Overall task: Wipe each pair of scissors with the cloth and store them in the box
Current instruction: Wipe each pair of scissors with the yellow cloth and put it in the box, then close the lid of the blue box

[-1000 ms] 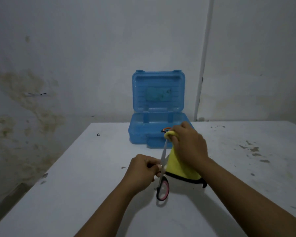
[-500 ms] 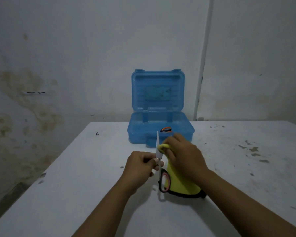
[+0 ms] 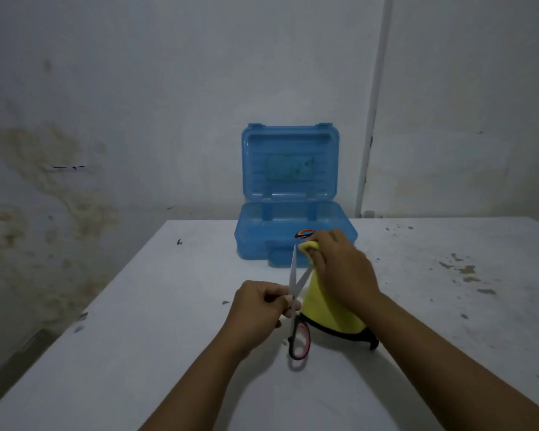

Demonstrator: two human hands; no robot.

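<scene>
Your left hand [image 3: 259,309] is pinching the scissors [image 3: 296,293] near the pivot, in front of the blue box [image 3: 293,237], blades parted and pointing toward it, pink-and-black handle [image 3: 300,340] hanging toward you. Your right hand [image 3: 343,269] is gripping the yellow cloth [image 3: 324,309] around the right blade. An orange-and-black handle [image 3: 304,234] is lying inside the open box.

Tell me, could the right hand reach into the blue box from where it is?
Probably yes: the right hand, gripping the yellow cloth, is just before the blue box, whose lid stands open, nothing between.
</scene>
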